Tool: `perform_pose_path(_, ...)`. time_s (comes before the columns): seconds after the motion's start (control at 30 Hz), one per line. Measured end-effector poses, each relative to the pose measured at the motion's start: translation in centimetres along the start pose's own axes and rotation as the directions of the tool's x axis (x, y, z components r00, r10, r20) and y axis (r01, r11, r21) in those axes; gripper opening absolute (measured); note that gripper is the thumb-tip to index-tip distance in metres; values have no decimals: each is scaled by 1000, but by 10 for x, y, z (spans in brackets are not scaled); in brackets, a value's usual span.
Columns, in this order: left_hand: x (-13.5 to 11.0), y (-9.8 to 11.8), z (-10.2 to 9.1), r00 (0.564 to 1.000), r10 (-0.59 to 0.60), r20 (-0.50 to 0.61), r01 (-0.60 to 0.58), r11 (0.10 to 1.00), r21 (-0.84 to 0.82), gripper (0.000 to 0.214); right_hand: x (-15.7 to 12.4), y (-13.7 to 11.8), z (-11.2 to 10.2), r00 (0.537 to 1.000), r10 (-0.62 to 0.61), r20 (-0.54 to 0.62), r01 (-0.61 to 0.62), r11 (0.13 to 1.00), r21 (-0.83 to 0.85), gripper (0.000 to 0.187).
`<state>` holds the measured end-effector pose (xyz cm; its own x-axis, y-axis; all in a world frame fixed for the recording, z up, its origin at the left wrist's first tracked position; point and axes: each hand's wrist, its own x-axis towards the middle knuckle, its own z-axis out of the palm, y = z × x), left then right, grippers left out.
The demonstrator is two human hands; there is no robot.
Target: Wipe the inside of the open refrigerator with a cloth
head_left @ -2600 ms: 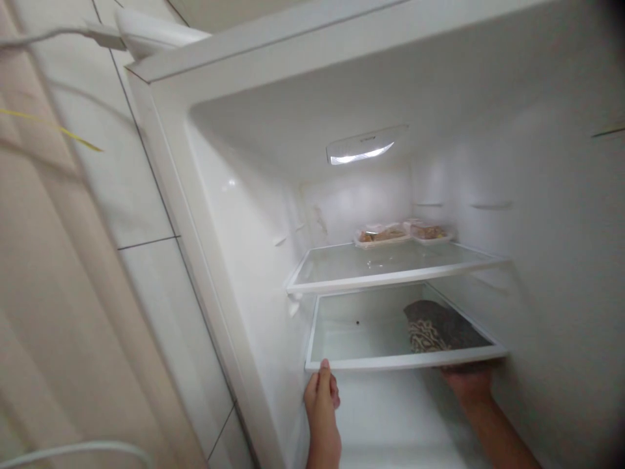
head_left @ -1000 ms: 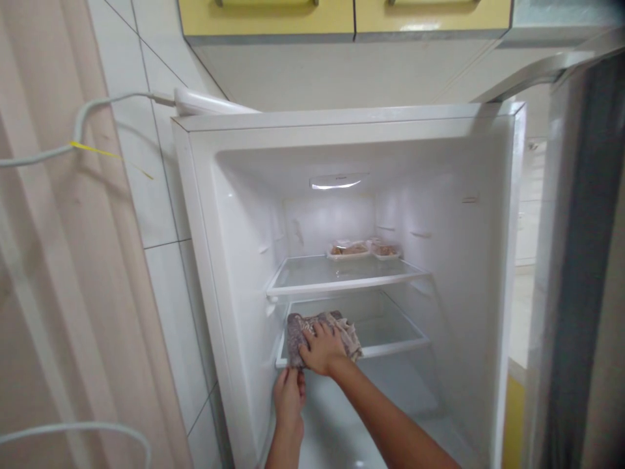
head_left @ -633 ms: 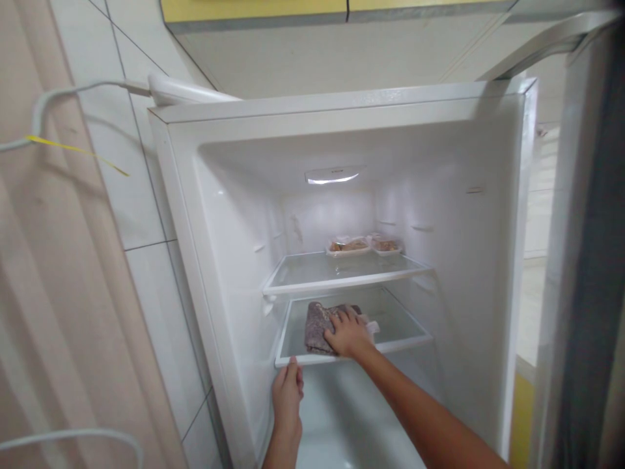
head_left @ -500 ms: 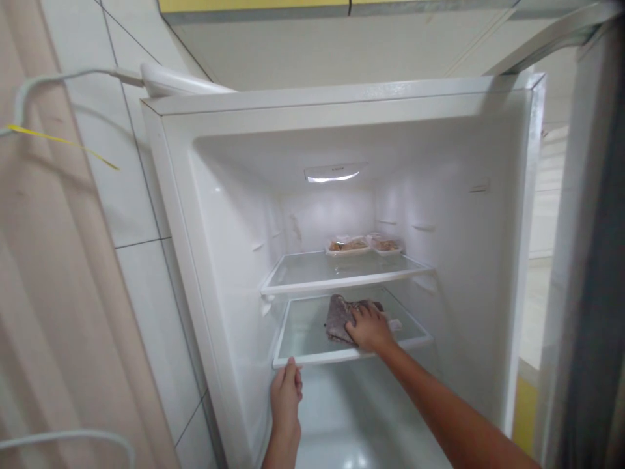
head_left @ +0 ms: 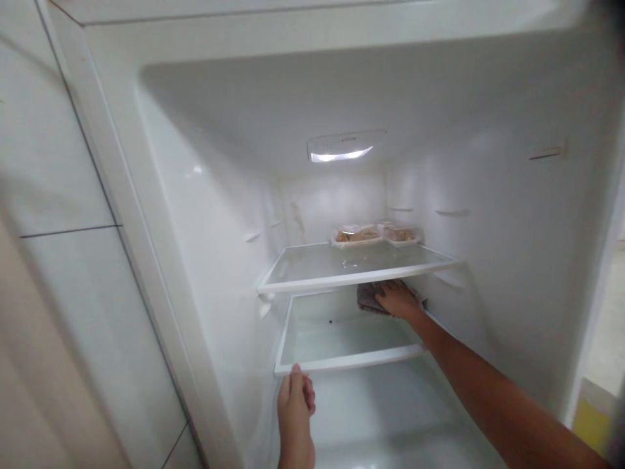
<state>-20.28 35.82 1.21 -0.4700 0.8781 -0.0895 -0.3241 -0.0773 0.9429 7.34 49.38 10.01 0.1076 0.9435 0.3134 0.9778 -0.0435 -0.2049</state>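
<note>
One cloth (head_left: 368, 299) lies right beneath our right hand (head_left: 399, 299), its fingers clasping it from above, back right on the lower shelf (head_left: 351, 360); our left hand (head_left: 295, 396), farther off, grips that shelf's front-left edge.

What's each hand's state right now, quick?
Left hand: closed on the lower shelf's front edge, near its left corner.
Right hand: laid over the grey cloth toward the shelf's back; whether it grips can't be told.
</note>
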Motion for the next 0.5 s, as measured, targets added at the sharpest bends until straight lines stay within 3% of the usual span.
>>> perform_pose_path(0.1,-8,3,5,1000,2,13,-2,1000,-30,62,13,-18,3,996,21,83,-23,999,25,59)
perform_pose_path(0.17,-13,5,8,1000,-4,12,4,999,-44,61,15,-46,6,992,-8,123,2,999,50,67)
perform_pose_path(0.37,-15,8,8,1000,-3,-1,3,999,-45,61,2,-171,24,921,-309,236,264,942,206,70)
perform_pose_path(0.43,-14,8,6,1000,-5,1,5,999,-34,61,-4,-199,24,894,-370,251,310,918,248,73)
perform_pose_path(0.5,-13,9,4,1000,1,0,-1,1000,-24,61,-9,-211,23,878,-404,256,337,902,269,73)
